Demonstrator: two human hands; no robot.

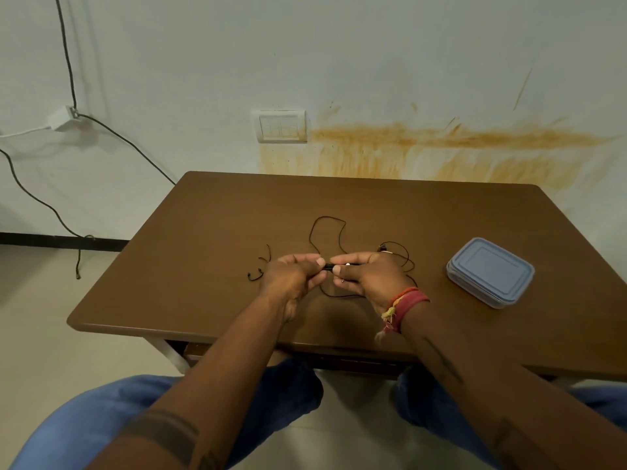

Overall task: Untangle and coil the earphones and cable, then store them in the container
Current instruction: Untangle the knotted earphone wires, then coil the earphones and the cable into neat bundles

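Thin black earphones (327, 228) lie loose on the brown table (237, 205), with a loop running away from my hands toward the wall. My left hand (293, 276) and my right hand (364, 273) meet over the table's middle, both pinching a short black piece of the cable between thumbs and fingers. One cable end with an earbud (252, 275) lies left of my left hand. More cable curls behind and right of my right hand. The blue-lidded container (490, 271) sits shut on the table's right side, apart from both hands.
A stained wall with a switch plate (281, 126) stands right behind the table. A white adapter (62, 117) and dark wires hang on the wall at the left. My knees are under the table's front edge.
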